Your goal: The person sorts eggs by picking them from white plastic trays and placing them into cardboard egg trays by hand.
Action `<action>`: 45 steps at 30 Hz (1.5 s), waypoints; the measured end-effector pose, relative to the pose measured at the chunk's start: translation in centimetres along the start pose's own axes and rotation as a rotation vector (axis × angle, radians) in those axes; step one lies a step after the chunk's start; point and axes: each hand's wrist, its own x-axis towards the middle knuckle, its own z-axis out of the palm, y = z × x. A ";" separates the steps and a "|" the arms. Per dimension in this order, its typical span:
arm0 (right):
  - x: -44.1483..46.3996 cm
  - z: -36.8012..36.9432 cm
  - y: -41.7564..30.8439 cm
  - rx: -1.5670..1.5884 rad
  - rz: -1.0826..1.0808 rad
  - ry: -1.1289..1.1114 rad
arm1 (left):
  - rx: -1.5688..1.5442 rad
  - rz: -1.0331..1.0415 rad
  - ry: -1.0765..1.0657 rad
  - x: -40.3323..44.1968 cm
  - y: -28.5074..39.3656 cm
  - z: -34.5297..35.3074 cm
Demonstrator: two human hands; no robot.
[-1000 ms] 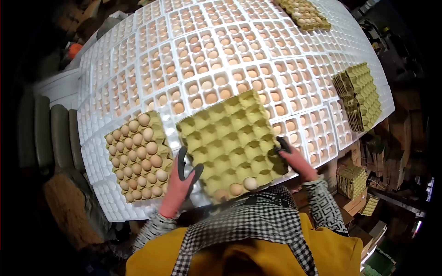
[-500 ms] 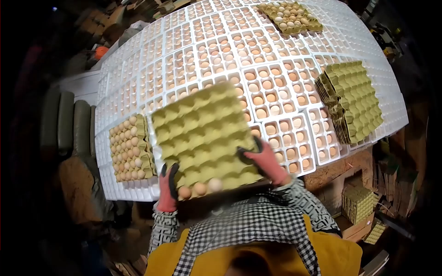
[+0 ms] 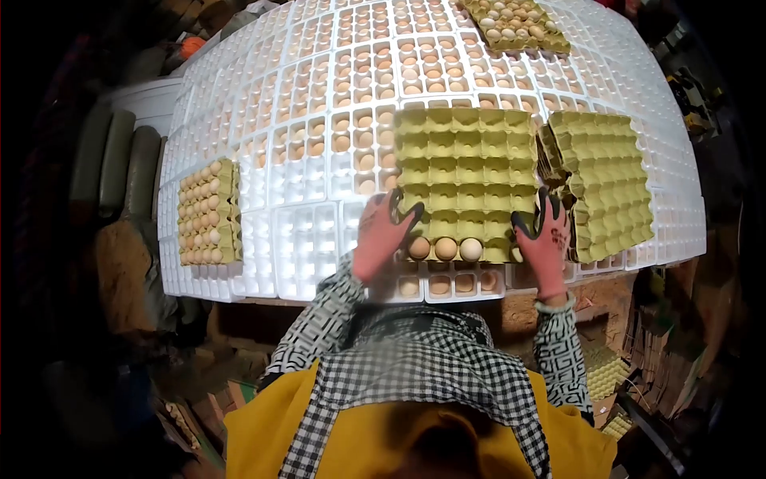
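A yellow-green pulp egg tray lies over white plastic trays of eggs, its cups bare except for three eggs in the front row. My left hand, in a pink glove with dark fingertips, grips its left edge near the front corner. At the right front corner my right hand, gloved alike, has its fingers on the edge. Close beside it on the right stands a stack of bare pulp trays.
Brown eggs fill a pulp tray at the left. Another pulp tray with eggs is at the far side. White plastic trays spread across the surface, some with bare cups at the front left. More pulp trays sit below at the right.
Both hands have carried the pulp tray with three eggs rightward, next to the stack. It is now squarer to the view, and bare white cups show where it was.
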 end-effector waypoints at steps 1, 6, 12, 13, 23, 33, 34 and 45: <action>-0.3 -2.9 -2.1 0.242 -0.046 -0.101 | 0.089 0.133 -0.004 -0.9 -0.4 -0.8; -4.4 -0.7 -6.1 0.085 -0.415 -0.311 | 0.483 0.373 -0.267 -3.6 -1.0 -0.2; -4.5 -2.8 -4.0 1.423 0.136 -0.467 | -0.294 0.152 -0.199 -4.7 -2.8 -3.1; -4.9 -3.3 -6.1 1.259 0.088 -0.343 | -0.365 0.048 -0.216 -5.1 -3.4 -4.1; -2.3 -2.6 -14.1 0.868 0.102 -0.341 | -0.453 -0.156 0.233 -3.3 -19.0 -10.4; 6.3 15.5 -34.8 -0.009 -0.422 -0.490 | 0.269 0.097 0.270 4.6 -23.2 -7.3; 6.7 14.7 -35.9 0.072 -0.368 -0.366 | 0.274 0.123 0.298 4.4 -23.6 -7.0; 2.8 -0.5 -25.3 0.121 -0.501 -0.313 | 0.136 0.175 0.263 2.7 -21.3 -7.4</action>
